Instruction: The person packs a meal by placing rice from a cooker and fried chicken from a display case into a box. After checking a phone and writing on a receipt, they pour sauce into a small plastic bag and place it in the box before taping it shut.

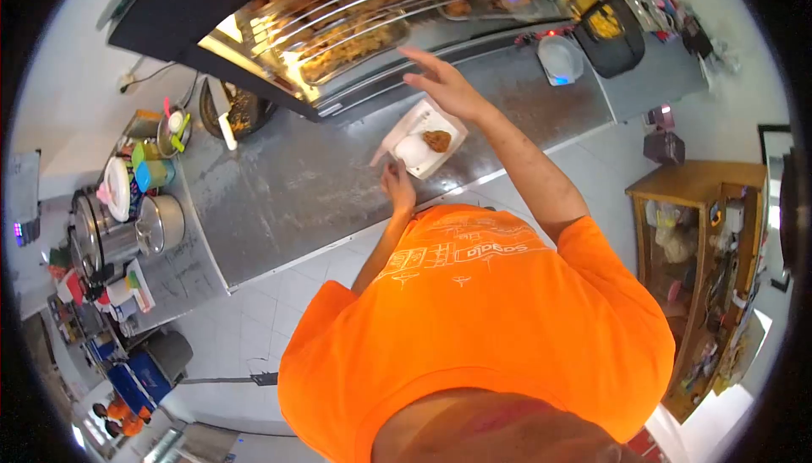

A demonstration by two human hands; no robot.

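Note:
An open white takeaway box (423, 171) lies on the metal counter, holding a white mound (413, 150), maybe rice, and a brown fried piece (436, 141). My left hand (397, 186) has its fingers curled at the box's near left corner and pinches its edge. Above the far side of the box, my right hand (441, 84) is raised with its fingers apart and nothing in them. It is close to the front of a lit display case (355, 95) with trays of food (355, 49) inside.
Left on the metal counter (279, 201) are a dark pan (241, 112), a knife (223, 120) and pots (159, 224). A clear container (560, 59) and a black tub (611, 44) stand at the right. A wooden cabinet (689, 184) is further right; a person (128, 419) is far lower left.

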